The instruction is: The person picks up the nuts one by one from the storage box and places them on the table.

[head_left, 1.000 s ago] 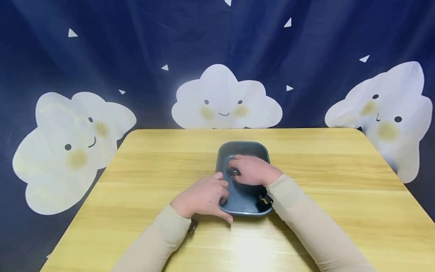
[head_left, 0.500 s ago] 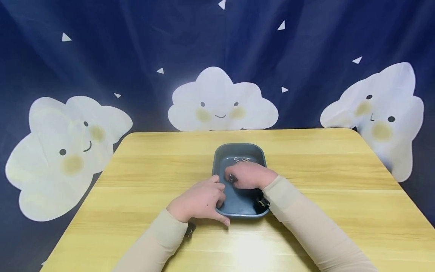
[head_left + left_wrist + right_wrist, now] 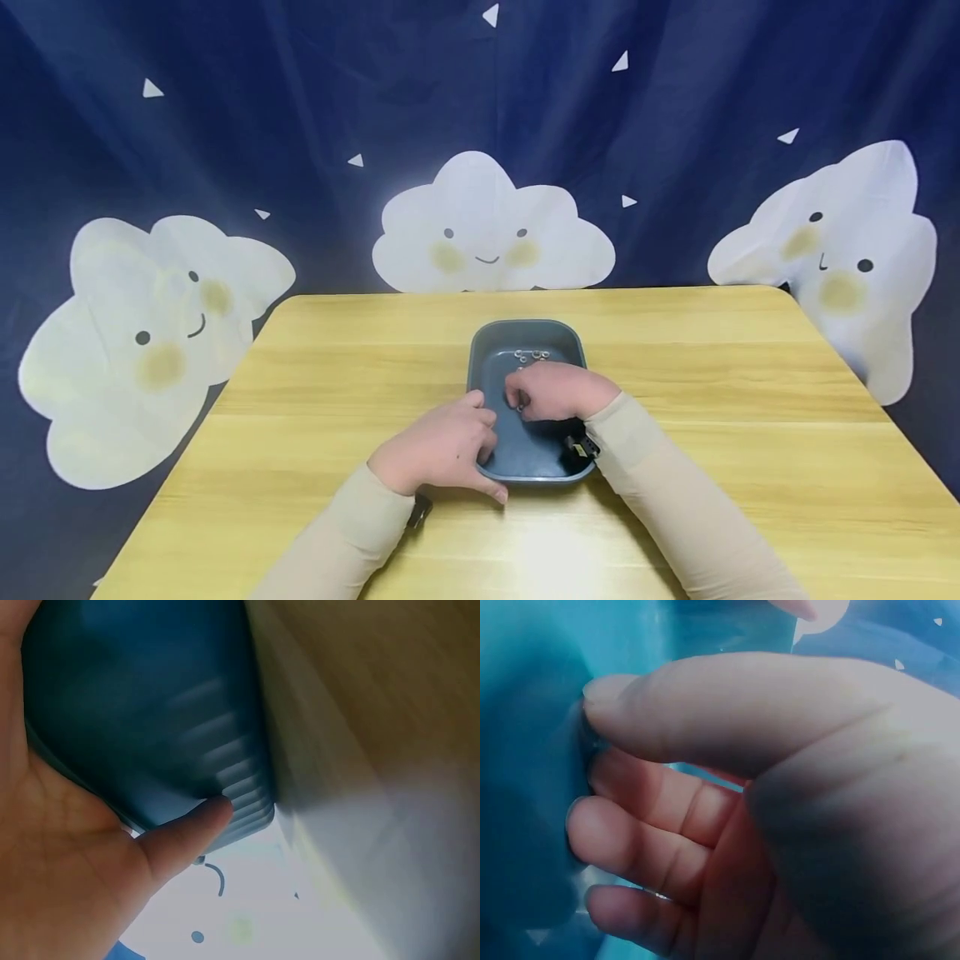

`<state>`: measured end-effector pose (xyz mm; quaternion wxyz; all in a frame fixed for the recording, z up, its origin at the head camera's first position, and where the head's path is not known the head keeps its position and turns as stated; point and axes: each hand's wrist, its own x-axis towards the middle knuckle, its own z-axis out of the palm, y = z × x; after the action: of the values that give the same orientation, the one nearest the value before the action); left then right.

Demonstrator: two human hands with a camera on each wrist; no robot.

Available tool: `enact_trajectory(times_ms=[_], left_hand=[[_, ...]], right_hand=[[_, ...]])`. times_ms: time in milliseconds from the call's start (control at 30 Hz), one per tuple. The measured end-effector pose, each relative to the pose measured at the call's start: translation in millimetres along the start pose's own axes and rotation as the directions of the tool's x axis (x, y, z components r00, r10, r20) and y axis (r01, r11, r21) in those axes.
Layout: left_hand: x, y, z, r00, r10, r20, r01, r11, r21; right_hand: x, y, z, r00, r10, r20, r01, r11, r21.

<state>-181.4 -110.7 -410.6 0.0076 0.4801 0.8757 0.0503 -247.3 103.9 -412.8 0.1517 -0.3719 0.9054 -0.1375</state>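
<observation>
Now, rings: small metal rings [image 3: 536, 355] lie in a loose cluster on the floor of the tray [image 3: 517, 457], toward its far end. A second ago my knuckles covered them; half a second ago the upper ones showed, and now another shows lower down, just above my knuckles.
Shiny bit: one small glinting piece [image 3: 520, 408] sits at my right fingertips, apart from the cluster.
Right hand: my right hand [image 3: 558, 392] reaches over the tray's right rim, fingers curled, thumb facing the forefinger with a dark gap between. I cannot tell whether the piece is pinched or merely touched. The hand has drawn back from the far end since a second ago.
Tray: blue-grey, rounded at the corners, in the same spot as earlier.
Left hand: my left hand [image 3: 442, 446] grips its near left corner, fingers over the rim, thumb against the outside; that hold has not changed.
Sleeves: pale cuffs [image 3: 378, 500] reach to both wrists.
Table: light wood [image 3: 337, 367] under the tray.
Curtain: dark blue [image 3: 420, 83], with smiling white clouds [image 3: 491, 217] behind the table.
</observation>
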Motion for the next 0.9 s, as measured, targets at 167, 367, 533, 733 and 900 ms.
enact_trajectory(times_ms=[167, 367, 533, 733, 900], left_hand=[[-0.6, 1.0, 1.7, 1.0, 0.003, 0.008, -0.003, 1.0, -0.023], [1.1, -0.6, 1.3, 1.0, -0.008, -0.002, 0.008, 0.999, -0.031], [0.9, -0.5, 1.7, 1.0, -0.002, -0.002, 0.002, 0.999, -0.039], [1.4, -0.7, 2.0, 1.0, 0.006, -0.02, -0.007, 0.999, -0.049], [2.0, -0.8, 2.7, 1.0, -0.007, -0.015, 0.006, 0.998, -0.056]], right_hand=[[-2.1, 0.0, -0.3, 1.0, -0.012, 0.011, 0.012, 1.0, -0.017], [-2.6, 0.3, -3.4, 1.0, -0.001, 0.001, 0.001, 0.998, -0.062], [-3.1, -0.8, -3.9, 1.0, -0.001, 0.023, 0.003, 0.998, -0.067], [-3.5, -0.2, -3.2, 1.0, 0.013, 0.027, -0.011, 0.998, -0.069], [-3.8, 0.8, -3.3, 1.0, 0.008, 0.026, -0.006, 0.997, -0.073]])
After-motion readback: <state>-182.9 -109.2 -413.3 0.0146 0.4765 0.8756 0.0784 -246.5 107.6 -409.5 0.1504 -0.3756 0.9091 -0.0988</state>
